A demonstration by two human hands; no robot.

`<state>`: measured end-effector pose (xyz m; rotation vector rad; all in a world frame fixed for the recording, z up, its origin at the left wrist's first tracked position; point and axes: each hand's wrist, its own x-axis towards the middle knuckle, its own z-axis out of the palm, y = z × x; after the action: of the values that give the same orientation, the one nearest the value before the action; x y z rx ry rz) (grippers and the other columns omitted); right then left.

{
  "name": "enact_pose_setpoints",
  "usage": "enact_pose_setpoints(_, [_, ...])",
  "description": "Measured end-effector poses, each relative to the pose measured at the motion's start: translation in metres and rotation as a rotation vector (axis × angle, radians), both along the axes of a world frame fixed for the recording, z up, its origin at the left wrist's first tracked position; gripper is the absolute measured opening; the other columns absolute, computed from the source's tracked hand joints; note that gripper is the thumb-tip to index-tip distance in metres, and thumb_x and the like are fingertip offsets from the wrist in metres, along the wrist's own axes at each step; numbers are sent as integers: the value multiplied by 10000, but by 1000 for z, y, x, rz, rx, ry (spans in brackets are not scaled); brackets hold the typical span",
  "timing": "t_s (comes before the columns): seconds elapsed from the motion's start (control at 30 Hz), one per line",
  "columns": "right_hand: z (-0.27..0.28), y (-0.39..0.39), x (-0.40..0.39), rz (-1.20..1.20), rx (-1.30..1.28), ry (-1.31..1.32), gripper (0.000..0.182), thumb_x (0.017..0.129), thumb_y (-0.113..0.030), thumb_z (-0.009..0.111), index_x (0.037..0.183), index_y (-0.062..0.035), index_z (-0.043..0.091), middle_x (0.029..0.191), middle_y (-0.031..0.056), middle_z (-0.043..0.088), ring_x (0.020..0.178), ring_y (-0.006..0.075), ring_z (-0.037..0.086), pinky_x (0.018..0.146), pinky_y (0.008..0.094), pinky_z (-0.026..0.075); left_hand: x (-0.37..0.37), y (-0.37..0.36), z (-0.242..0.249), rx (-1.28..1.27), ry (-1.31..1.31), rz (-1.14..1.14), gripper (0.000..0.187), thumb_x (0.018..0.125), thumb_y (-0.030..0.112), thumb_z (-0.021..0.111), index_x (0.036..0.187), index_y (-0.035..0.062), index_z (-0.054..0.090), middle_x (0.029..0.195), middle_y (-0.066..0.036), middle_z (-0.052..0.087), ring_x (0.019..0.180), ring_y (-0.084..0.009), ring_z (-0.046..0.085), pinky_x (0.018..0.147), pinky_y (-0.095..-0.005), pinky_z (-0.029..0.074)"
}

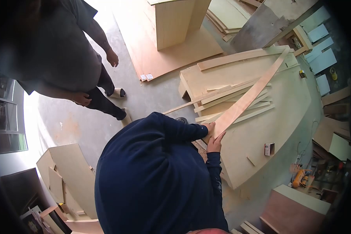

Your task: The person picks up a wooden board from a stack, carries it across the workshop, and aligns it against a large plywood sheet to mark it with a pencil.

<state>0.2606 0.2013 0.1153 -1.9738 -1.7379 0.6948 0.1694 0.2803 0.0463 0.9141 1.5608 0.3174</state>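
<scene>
A long, thin wooden plank (247, 97) slants across the worktable (277, 121), its near end between my hands. My left hand (209, 128) is closed on one edge of that end, with the fingers partly hidden. On the opposite edge, my right hand (215, 143) grips the same plank, thumb and fingers around it. Beneath and beside the plank lie several narrow wooden strips (222, 99), loosely piled. A wider wooden board (238, 58) rests along the table's far edge.
A small box (269, 149) and a tape measure (302, 74) sit on the table. Another person (62, 50) stands at the upper left. Large plywood sheets (171, 64) lie beyond. An orange power tool (299, 178) is at the lower right, near a wooden cabinet (296, 206).
</scene>
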Motion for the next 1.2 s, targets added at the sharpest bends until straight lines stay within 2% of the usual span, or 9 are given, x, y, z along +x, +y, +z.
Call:
enact_pose_setpoints(0.13, [0, -7, 3, 6, 85, 219, 744, 863, -150, 481, 1445, 41, 58, 1224, 362, 486, 1065, 431, 556, 846, 398, 469, -2, -3, 8, -17, 19, -1, 797, 885, 642, 303, 1051, -61, 641, 1047, -320, 609, 1047, -408, 590, 905, -428, 432])
enact_pose_setpoints(0.4, [-19, -20, 7, -202, -101, 603, 767, 810, -44, 573, 1453, 13, 158, 1024, 192, 633, 841, 194, 631, 740, 284, 497, -20, -14, 11, 44, 116, -291, 807, 906, 644, 246, 1036, -42, 650, 988, -308, 626, 975, -404, 617, 875, -435, 459])
enact_pose_setpoints(0.53, [-37, -28, 8, -317, 32, 579, 646, 791, -43, 566, 1387, 20, 324, 994, 167, 641, 829, 201, 625, 735, 299, 493, -24, -25, 23, 238, 72, -364, 721, 932, 600, 249, 1058, 15, 651, 999, -304, 619, 978, -399, 611, 879, -444, 462])
enact_pose_setpoints(0.63, [-32, -30, 20, -287, -50, 477, 381, 754, -123, 567, 1108, 14, 541, 994, 187, 638, 863, 289, 622, 778, 339, 477, -28, -31, 24, 329, 80, -558, 615, 948, 538, 281, 1092, 68, 651, 1058, -270, 620, 1015, -359, 608, 901, -408, 462])
enact_pose_setpoints(0.83, [-10, -61, 10, -223, 22, 305, 538, 704, -268, 648, 1152, -15, 496, 1122, 251, 548, 949, 435, 577, 867, 456, 467, -34, -35, -10, 354, -23, -816, 579, 870, 588, 472, 913, 58, 701, 803, -201, 680, 821, -316, 668, 745, -371, 503])
enact_pose_setpoints(0.87, [-106, -61, 2, -294, 25, 201, 532, 696, -294, 651, 1144, -37, 519, 1105, 272, 527, 920, 457, 576, 841, 476, 480, -32, -28, -10, 381, 8, -927, 572, 858, 584, 508, 815, 46, 698, 745, -164, 679, 716, -276, 664, 673, -359, 504])
enact_pose_setpoints(0.97, [-19, -90, 14, -420, -241, 293, 630, 620, -341, 707, 1175, -91, 546, 1122, 314, 505, 900, 444, 614, 776, 463, 523, -13, -47, 11, 112, -256, -996, 576, 865, 558, 538, 979, -1, 607, 765, -141, 654, 665, -255, 652, 566, -379, 525])
enact_pose_setpoints(1.03, [-29, -107, 16, -621, -347, 373, 946, 564, -433, 763, 1250, 66, 346, 922, 238, 652, 890, 379, 644, 754, 420, 525, -2, -59, 27, -99, -203, -980, 598, 855, 567, 558, 1007, -10, 573, 759, -130, 629, 649, -254, 640, 533, -385, 526])
enact_pose_setpoints(1.2, [-14, -162, 27, -724, -244, 458, 899, 548, -382, 779, 1240, 38, 388, 945, 238, 644, 904, 378, 637, 793, 391, 508, 19, -78, 26, -343, -308, -1084, 466, 908, 496, 526, 999, 39, 543, 872, -86, 586, 769, -214, 594, 643, -351, 494])
